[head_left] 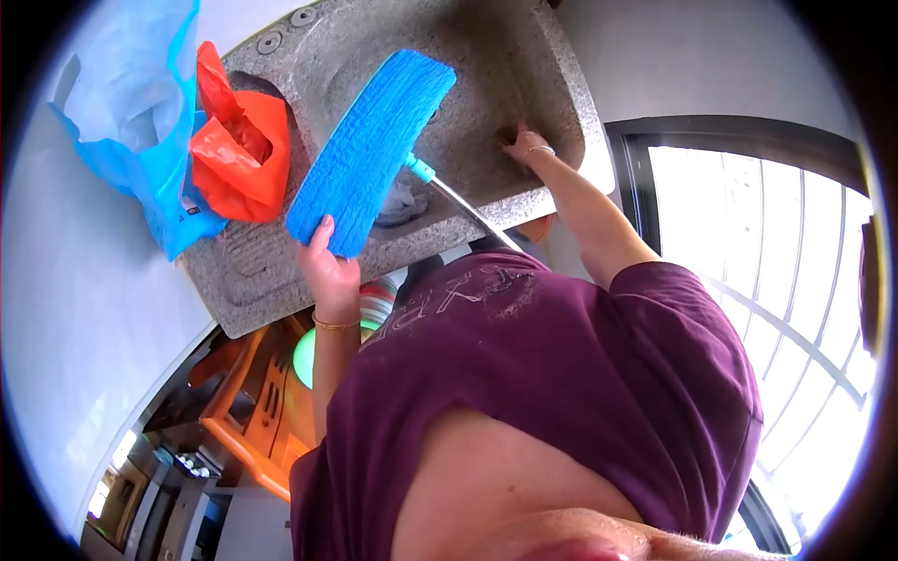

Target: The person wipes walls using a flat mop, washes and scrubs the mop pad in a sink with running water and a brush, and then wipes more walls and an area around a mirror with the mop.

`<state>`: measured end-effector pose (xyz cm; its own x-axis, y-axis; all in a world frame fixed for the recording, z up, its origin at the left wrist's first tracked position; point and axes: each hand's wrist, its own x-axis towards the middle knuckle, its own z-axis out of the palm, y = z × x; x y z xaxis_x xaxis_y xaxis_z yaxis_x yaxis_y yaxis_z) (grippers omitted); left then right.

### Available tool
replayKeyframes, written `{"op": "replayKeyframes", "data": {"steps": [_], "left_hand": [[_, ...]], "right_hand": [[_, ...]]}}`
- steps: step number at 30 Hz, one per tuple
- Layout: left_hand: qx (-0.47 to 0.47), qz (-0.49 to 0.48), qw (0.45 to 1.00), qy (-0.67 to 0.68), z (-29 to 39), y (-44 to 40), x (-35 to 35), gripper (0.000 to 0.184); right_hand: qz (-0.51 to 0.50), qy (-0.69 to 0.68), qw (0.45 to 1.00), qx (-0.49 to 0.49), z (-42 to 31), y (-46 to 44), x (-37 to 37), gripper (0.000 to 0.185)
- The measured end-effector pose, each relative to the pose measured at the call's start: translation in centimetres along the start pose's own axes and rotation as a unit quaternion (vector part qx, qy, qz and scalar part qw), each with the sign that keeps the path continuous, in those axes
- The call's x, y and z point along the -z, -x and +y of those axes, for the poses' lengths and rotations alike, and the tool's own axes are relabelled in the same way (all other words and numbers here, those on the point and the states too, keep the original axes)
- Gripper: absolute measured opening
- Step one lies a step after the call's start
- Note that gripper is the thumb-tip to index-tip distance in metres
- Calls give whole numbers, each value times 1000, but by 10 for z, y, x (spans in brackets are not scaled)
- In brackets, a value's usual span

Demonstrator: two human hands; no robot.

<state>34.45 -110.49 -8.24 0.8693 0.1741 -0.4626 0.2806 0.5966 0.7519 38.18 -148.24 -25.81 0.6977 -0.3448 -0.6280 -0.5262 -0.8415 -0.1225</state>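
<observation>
My left hand (329, 273) grips the lower end of a blue, fluffy flat mop head (374, 150), thumb on its face. The mop head is tilted above a grey stone sink (267, 266). From its light-blue joint a metal pole (468, 215) runs down toward my body. My right hand (529, 148) reaches into the sink basin near its right wall. Its fingers are bent in around something small and dark that I cannot make out. A greyish cloth (404, 203) lies in the basin beside the mop head.
A red plastic bag (253, 159) and a light-blue plastic bag (173, 201) stand at the sink's left side. Below the sink are an orange wooden chair (271, 411) and a green round object (305, 358). A barred window (776, 271) is at the right.
</observation>
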Motion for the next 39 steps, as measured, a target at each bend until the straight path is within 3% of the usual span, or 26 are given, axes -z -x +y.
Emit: {"op": "replayKeyframes", "data": {"steps": [2, 4, 5, 7, 9, 11, 14, 16, 19, 22, 24, 28, 30, 33, 37, 39], "left_hand": [[-23, 11, 999, -19, 1, -2, 1, 45], [-41, 12, 999, -34, 2, -1, -2, 50], [-48, 22, 998, -37, 5, 1, -6, 56], [-55, 34, 997, -36, 9, 3, -11, 62], [-52, 17, 998, -37, 12, 4, -13, 70], [-60, 15, 997, -40, 14, 4, -14, 68], [-72, 10, 995, -62, 15, 2, -12, 64], [-80, 14, 994, -80, 15, -2, -8, 63], [-86, 12, 993, -76, 17, -9, -1, 54], [-56, 49, 994, -80, 20, -18, 8, 44], [-132, 43, 977, -160, 14, -23, 12, 37], [-122, 41, 980, -154, 10, -27, 12, 34], [-141, 44, 977, -153, 8, -30, 11, 29], [-122, 65, 976, -167, 11, -28, 9, 29], [-140, 65, 972, -179, 5, -32, 14, 29], [-152, 71, 967, -193, 2, -32, 16, 29]], "right_hand": [[-3, 20, 999, 27, -3, -4, -3, 80], [6, -4, 1000, 19, -4, -5, 6, 74], [6, -42, 999, 26, -6, -19, 8, 59], [172, -92, 976, 100, -11, -63, -2, 46], [126, -326, 921, 171, -58, -44, 46, 43], [58, -397, 885, 237, -109, -11, 100, 44], [97, -365, 874, 305, -152, -26, 115, 45], [120, -226, 912, 320, -172, -37, 119, 40], [73, -239, 933, 259, -182, -37, 119, 32], [124, -266, 909, 295, -183, -31, 115, 27], [116, -270, 906, 304, -179, -37, 110, 27], [115, -318, 902, 269, -176, -37, 107, 26], [175, -224, 924, 258, -175, -34, 108, 24], [176, -188, 922, 288, -171, -30, 106, 24], [236, -225, 907, 268, -170, -21, 100, 25], [273, -283, 869, 300, -167, -16, 98, 22]]}}
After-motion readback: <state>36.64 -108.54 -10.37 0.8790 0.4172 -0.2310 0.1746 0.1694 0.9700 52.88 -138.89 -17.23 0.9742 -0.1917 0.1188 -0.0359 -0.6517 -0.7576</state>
